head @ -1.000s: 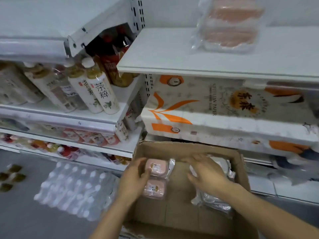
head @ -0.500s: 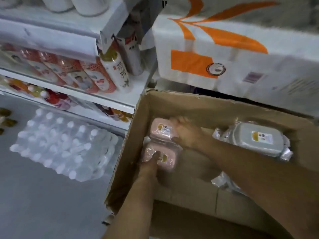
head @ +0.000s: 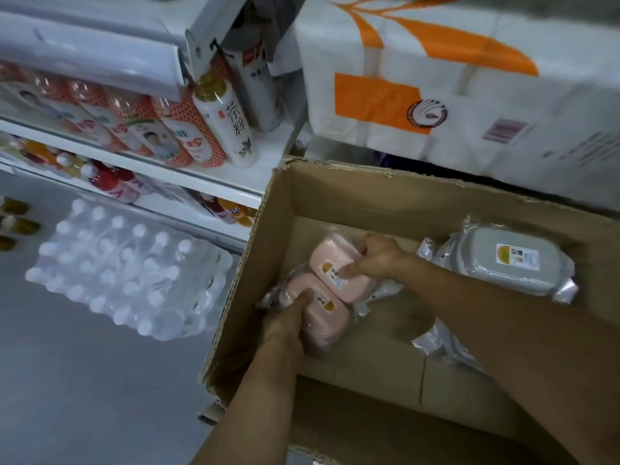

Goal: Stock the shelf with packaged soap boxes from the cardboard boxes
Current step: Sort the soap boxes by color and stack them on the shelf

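Observation:
An open cardboard box stands on the floor below the shelves. Two pink soap boxes in clear wrap lie at its left side. My left hand grips the near pink soap box, thumb on its top. My right hand grips the far pink soap box, thumb laid across its label. A grey soap box in clear wrap sits at the box's right side, with more wrapped packs below it, partly hidden by my right forearm.
Large white-and-orange tissue packs fill the shelf right above the box. Drink bottles line the shelves to the left. A shrink-wrapped pack of water bottles lies on the grey floor left of the box.
The view has dropped from the shelves toward the box. My right hand has moved from the grey packs to the far pink soap box, and both hands have closed on the pink boxes.

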A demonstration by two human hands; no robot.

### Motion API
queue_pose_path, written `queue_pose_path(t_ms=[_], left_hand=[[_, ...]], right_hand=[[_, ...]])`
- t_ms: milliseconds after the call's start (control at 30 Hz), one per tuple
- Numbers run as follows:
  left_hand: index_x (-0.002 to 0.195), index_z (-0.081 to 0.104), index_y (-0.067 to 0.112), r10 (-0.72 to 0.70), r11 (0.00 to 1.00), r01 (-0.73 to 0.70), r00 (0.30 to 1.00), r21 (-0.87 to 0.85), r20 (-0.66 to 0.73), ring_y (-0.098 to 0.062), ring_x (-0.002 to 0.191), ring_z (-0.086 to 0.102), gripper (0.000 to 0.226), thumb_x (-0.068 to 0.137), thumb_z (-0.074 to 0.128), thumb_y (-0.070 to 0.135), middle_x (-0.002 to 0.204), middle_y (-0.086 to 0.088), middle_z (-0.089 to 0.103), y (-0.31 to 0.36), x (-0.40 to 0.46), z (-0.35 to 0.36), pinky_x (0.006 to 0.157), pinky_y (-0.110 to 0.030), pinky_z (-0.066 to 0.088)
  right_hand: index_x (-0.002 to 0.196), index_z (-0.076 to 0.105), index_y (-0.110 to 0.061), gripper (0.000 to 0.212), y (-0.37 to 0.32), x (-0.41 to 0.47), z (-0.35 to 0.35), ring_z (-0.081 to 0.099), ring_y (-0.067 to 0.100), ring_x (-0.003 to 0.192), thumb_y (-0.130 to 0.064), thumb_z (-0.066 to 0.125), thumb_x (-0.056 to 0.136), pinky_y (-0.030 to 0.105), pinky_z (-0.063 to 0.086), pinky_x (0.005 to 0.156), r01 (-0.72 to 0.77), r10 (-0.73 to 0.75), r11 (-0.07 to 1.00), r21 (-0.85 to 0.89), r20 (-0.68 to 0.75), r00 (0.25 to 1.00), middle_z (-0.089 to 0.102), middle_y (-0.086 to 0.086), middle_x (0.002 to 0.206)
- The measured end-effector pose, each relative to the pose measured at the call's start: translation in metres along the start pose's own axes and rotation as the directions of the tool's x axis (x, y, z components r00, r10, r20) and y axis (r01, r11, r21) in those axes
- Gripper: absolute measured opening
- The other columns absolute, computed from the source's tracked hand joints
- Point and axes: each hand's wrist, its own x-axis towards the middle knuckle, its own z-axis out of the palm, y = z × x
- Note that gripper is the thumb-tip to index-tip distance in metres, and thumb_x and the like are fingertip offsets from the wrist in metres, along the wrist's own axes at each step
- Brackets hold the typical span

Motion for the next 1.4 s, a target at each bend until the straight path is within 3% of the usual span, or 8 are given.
queue_pose_path(t_ms=[167, 367, 567, 800, 1067, 1167, 1333, 1400], left_hand=[[0.11, 0.063, 0.008, 0.103, 0.989, -0.114, 0.989, 0.099, 0.107, -0.02, 0.078, 0.065, 0.036, 0.079, 0.08, 0.016, 0.094, -0.011, 0.069, 0.013, -0.057, -0.008, 0.058, -0.029, 0.049], [0.105, 0.068, 0.011, 0.262, 0.948, -0.292, 0.942, 0.127, 0.211, -0.029, 0.095, 0.07, 0.028, 0.08, 0.077, 0.012, 0.101, -0.012, 0.074, 0.03, -0.134, -0.038, 0.095, -0.049, 0.052], [0.122, 0.059, 0.016, 0.387, 0.901, -0.43, 0.856, 0.054, 0.344, -0.03, 0.103, 0.065, 0.039, 0.085, 0.071, 0.013, 0.112, -0.012, 0.069, 0.054, -0.215, -0.037, 0.09, -0.049, 0.054], [0.129, 0.058, 0.013, 0.28, 0.959, -0.258, 0.791, -0.119, 0.543, -0.03, 0.104, 0.066, 0.042, 0.09, 0.063, 0.028, 0.115, -0.014, 0.071, 0.097, -0.303, -0.015, 0.075, -0.043, 0.056], [0.122, 0.06, 0.017, 0.392, 0.919, -0.274, 0.564, -0.284, 0.727, -0.033, 0.113, 0.062, 0.058, 0.076, 0.073, 0.047, 0.118, -0.013, 0.07, 0.141, -0.387, -0.012, 0.095, -0.049, 0.048], [0.117, 0.063, 0.011, 0.461, 0.885, -0.308, 0.469, -0.349, 0.753, -0.032, 0.109, 0.064, 0.072, 0.054, 0.093, 0.028, 0.112, -0.015, 0.072, 0.147, -0.41, -0.008, 0.098, -0.053, 0.048], [0.124, 0.057, 0.005, 0.534, 0.843, -0.371, 0.488, -0.389, 0.691, -0.037, 0.11, 0.064, 0.062, 0.066, 0.079, -0.005, 0.118, -0.015, 0.07, 0.167, -0.424, 0.006, 0.097, -0.061, 0.048], [0.125, 0.057, 0.005, 0.552, 0.83, -0.405, 0.497, -0.383, 0.67, -0.037, 0.11, 0.064, 0.075, 0.055, 0.083, 0.0, 0.119, -0.016, 0.069, 0.177, -0.431, 0.012, 0.095, -0.062, 0.049]], right_hand=[[0.074, 0.054, -0.017, 0.023, 0.01, -0.063, -0.001, 0.058, 0.021, 0.087, -0.009, 0.074, 0.08, 0.028, 0.05, 0.064, 0.046, -0.01, 0.955, 0.293, -0.122, 0.992, 0.06, 0.001, 0.086], [0.07, 0.059, -0.017, 0.026, 0.012, -0.168, -0.054, 0.057, 0.02, 0.071, 0.002, 0.059, 0.089, 0.033, 0.047, 0.068, 0.122, -0.003, 0.84, 0.529, -0.22, 0.976, 0.062, 0.005, 0.072], [0.075, 0.055, -0.012, 0.024, -0.017, -0.269, -0.108, 0.049, 0.012, 0.056, 0.005, 0.054, 0.092, 0.023, 0.042, 0.057, 0.308, -0.133, 0.499, 0.81, -0.28, 0.951, 0.055, 0.002, 0.063], [0.092, 0.058, -0.013, 0.017, -0.07, -0.355, -0.166, 0.061, 0.014, 0.075, -0.002, 0.046, 0.097, 0.029, 0.038, 0.064, 0.473, -0.267, 0.035, 0.881, -0.447, 0.854, 0.067, 0.002, 0.077], [0.106, 0.057, -0.005, 0.014, -0.09, -0.409, -0.2, 0.056, 0.015, 0.075, 0.001, 0.049, 0.097, 0.032, 0.036, 0.063, 0.604, -0.372, 0.221, 0.766, -0.506, 0.778, 0.062, 0.005, 0.088], [0.097, 0.061, -0.006, 0.014, -0.095, -0.423, -0.21, 0.054, 0.015, 0.073, 0.004, 0.052, 0.094, 0.03, 0.034, 0.059, 0.65, -0.391, 0.295, 0.7, -0.533, 0.751, 0.062, 0.005, 0.085], [0.105, 0.062, -0.008, 0.024, -0.092, -0.44, -0.234, 0.063, 0.017, 0.082, 0.007, 0.063, 0.086, 0.03, 0.047, 0.065, 0.687, -0.415, 0.357, 0.633, -0.551, 0.724, 0.066, 0.006, 0.095], [0.132, 0.049, -0.017, 0.069, -0.082, -0.445, -0.25, 0.067, 0.023, 0.1, 0.0, 0.077, 0.072, 0.033, 0.053, 0.077, 0.686, -0.401, 0.296, 0.665, -0.566, 0.721, 0.061, 0.006, 0.12]])
